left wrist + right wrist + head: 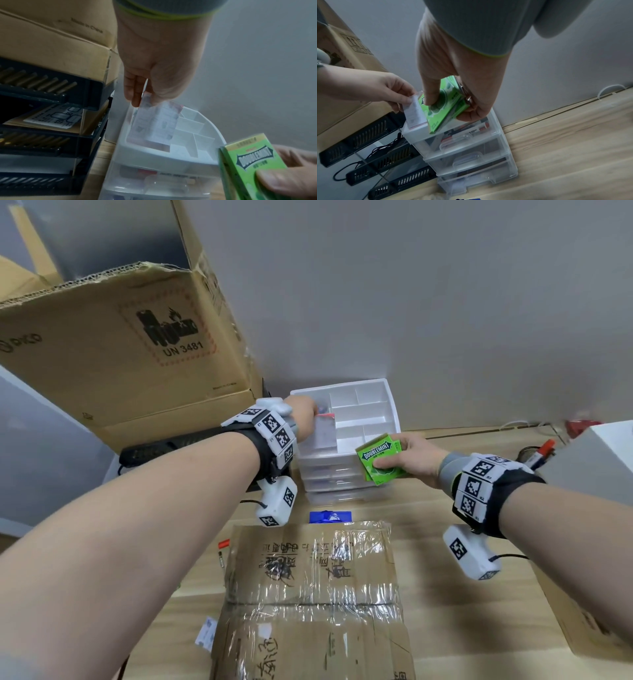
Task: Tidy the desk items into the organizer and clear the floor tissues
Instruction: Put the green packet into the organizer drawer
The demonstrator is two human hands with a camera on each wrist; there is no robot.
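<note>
A white desk organizer (392, 402) with a divided top tray and clear drawers (462, 143) stands against the wall. My left hand (305, 419) pinches a small white packet with a red edge (154, 123) by its top, its lower end inside the tray's left compartment (126, 136). My right hand (407, 460) grips a green Doublemint gum box (378, 462) at the organizer's front right corner, just above the tray rim. In the right wrist view the gum box (443, 108) sits tilted beside the packet (414, 112).
A large cardboard box (113, 344) stands at left on black stacked paper trays (51, 121). A flattened taped carton (308, 594) covers the wooden desk in front. A blue item (330, 517), a small red-capped stick (222, 553), a pen cup (534, 455) and a white box (596, 453) lie around.
</note>
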